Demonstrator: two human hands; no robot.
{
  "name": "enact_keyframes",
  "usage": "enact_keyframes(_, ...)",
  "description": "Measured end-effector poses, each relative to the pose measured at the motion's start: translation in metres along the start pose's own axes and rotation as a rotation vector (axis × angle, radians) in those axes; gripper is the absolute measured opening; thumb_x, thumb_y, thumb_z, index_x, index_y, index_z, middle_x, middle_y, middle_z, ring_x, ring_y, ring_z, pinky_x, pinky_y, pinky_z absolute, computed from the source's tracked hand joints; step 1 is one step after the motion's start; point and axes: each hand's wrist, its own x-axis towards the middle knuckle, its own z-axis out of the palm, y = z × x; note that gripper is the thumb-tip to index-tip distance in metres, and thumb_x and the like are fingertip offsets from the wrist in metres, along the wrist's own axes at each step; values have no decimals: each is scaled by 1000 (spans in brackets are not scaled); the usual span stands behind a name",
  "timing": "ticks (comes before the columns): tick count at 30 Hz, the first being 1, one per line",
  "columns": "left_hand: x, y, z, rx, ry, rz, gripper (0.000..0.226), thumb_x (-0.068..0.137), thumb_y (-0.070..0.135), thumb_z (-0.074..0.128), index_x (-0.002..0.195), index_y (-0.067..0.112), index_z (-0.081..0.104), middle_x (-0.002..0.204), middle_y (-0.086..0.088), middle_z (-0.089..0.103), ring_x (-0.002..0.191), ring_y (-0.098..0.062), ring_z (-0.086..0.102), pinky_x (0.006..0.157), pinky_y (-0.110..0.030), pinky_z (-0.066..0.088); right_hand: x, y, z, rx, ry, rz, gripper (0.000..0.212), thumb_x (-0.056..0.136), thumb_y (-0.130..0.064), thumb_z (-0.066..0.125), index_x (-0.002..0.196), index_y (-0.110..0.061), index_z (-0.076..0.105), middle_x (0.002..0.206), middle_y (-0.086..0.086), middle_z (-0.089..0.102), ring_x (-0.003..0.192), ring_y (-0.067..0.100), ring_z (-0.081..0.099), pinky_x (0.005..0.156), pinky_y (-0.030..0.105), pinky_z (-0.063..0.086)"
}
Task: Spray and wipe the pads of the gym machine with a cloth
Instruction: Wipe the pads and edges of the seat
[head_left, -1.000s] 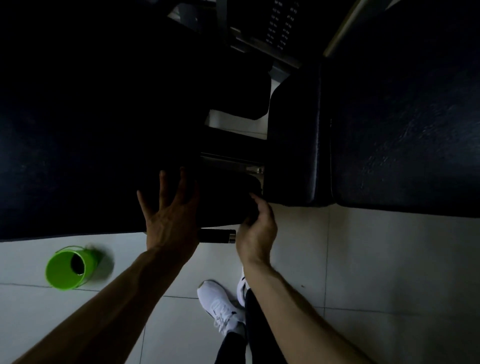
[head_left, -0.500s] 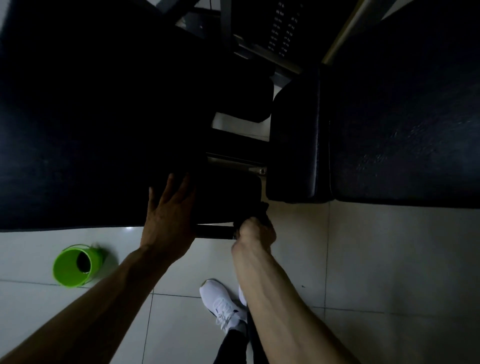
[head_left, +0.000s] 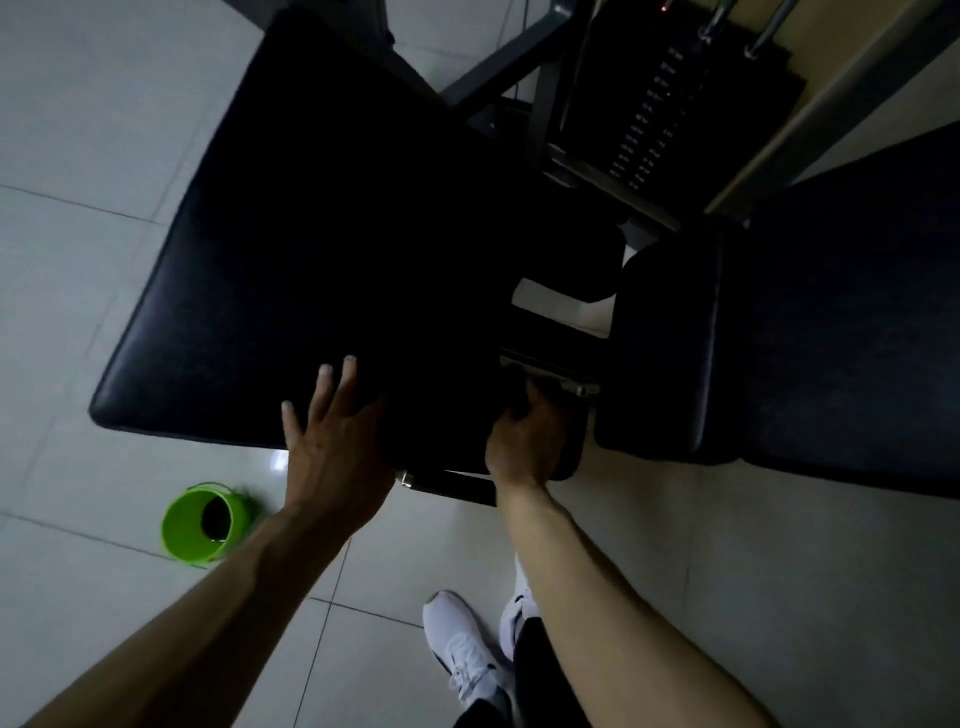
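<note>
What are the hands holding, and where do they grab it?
The left hand lies flat on the big pad, holding nothing. The right hand grips a dark lump on the roller pad; too dark to tell what.

Shadow hides the fingertips of the right hand (head_left: 524, 441); numbers on the dark metal weight stack (head_left: 649, 119) are unreadable.

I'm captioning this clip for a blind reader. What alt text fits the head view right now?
Seen from above, a person's left hand presses flat on a large black pad while the right hand curls around something dark beside it, too dim to identify. A green bucket stands on the tiled floor at left.
</note>
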Motion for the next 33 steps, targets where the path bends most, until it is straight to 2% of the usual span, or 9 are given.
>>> enact_keyframes(5, -3, -12, -5, -13, 24, -23, 88, 90, 4, 58, 163, 33, 17, 172, 1, 7, 158, -25, 2, 126, -56, 12, -61, -50, 44, -88, -287, -468, 52, 97, -28, 65, 147, -28, 53, 145, 4, 50, 132, 18, 49, 108, 31, 47)
enact_keyframes(9, 6, -15, -20, -109, 49, -67, 64, 98, 25, 49, 158, 36, 30, 167, 9, 25, 153, -19, 27, 114, -47, 45, -8, -52, 23, -186, -413, -659, 61, 99, -28, 62, 155, -19, 41, 153, 3, 46, 141, 14, 43, 114, 27, 42)
enact_keyframes(11, 15, -13, -23, 0, 98, -87, 61, 98, 40, 55, 156, 34, 38, 168, 3, 25, 153, -24, 27, 119, -50, 38, 41, -60, 12, -184, -344, -682, 55, 95, -9, 67, 148, -13, 51, 148, 11, 45, 134, 22, 49, 108, 18, 44)
enact_keyframes(13, 27, -12, -24, 87, 146, -196, 85, 89, 53, 67, 161, 28, 29, 172, -7, 4, 158, -32, 4, 124, -61, 5, 90, -74, 11, -159, -310, -640, 50, 92, -3, 69, 140, -10, 58, 149, 14, 40, 133, 25, 49, 105, 8, 39)
enact_keyframes(15, 32, -10, -28, 11, 173, -337, 111, 80, 54, 78, 164, 22, 14, 170, -12, -14, 156, -35, -15, 116, -64, -9, 111, -85, 15, -150, -229, -589, 45, 94, -6, 66, 139, -9, 60, 150, 15, 42, 135, 28, 48, 111, 27, 45)
enact_keyframes(17, 38, -7, -29, -45, 132, -471, 127, 75, 57, 83, 164, 19, 0, 168, -13, -24, 154, -37, -22, 115, -70, -6, 102, -88, 24, -171, -187, -606, 46, 94, -5, 64, 140, -7, 61, 144, 18, 51, 132, 33, 52, 111, 44, 47)
enact_keyframes(26, 56, 2, -13, -16, 81, -633, 126, 79, 45, 85, 162, 15, -4, 167, -12, -25, 153, -40, -21, 115, -78, 7, 86, -56, 5, -466, -730, -1366, 64, 86, 0, 65, 147, -16, 56, 147, 10, 53, 130, 34, 53, 106, 47, 51)
enact_keyframes(29, 51, 3, -17, -47, 80, -618, 133, 71, 53, 87, 164, 16, -1, 167, -10, -27, 153, -35, -24, 117, -71, 0, 152, -94, 12, -395, -550, -1189, 62, 84, 0, 46, 142, -14, 61, 142, 16, 54, 128, 40, 53, 109, 54, 46)
enact_keyframes(33, 46, 2, -28, -86, 182, -607, 115, 79, 49, 82, 164, 16, 12, 170, -13, -15, 157, -35, -11, 121, -69, 9, 185, -135, 25, -285, -346, -765, 60, 85, 7, 55, 143, -11, 60, 136, 21, 52, 127, 41, 51, 114, 49, 40)
